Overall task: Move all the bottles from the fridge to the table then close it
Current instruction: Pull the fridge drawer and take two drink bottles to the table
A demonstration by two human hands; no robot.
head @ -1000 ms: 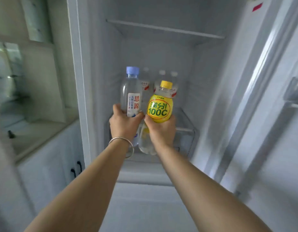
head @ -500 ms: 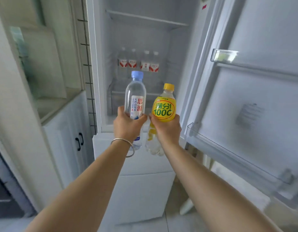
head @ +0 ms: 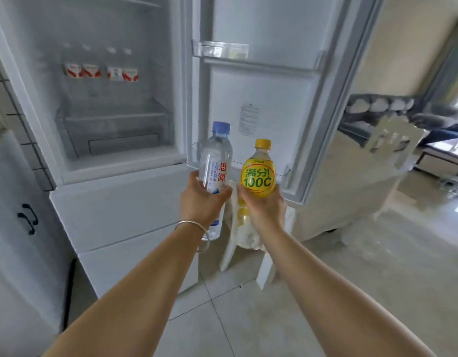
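Now left grip (head: 200,202) around water bottle (head: 217,155), right grip (head: 265,211) around yellow bottle (head: 258,176), four bottles (head: 100,72) inside fridge (head: 114,210)

1 view only, from a wide-angle camera worn on the person's head. It faces forward and downward along both outstretched forearms, at arm's length from the open fridge (head: 114,104). The fridge interior occupies the far left, its open door (head: 261,99) the far centre, a room with furniture the far right. Floor tiles (head: 248,318) fill the near foreground. Straight edges bow toward the frame borders.
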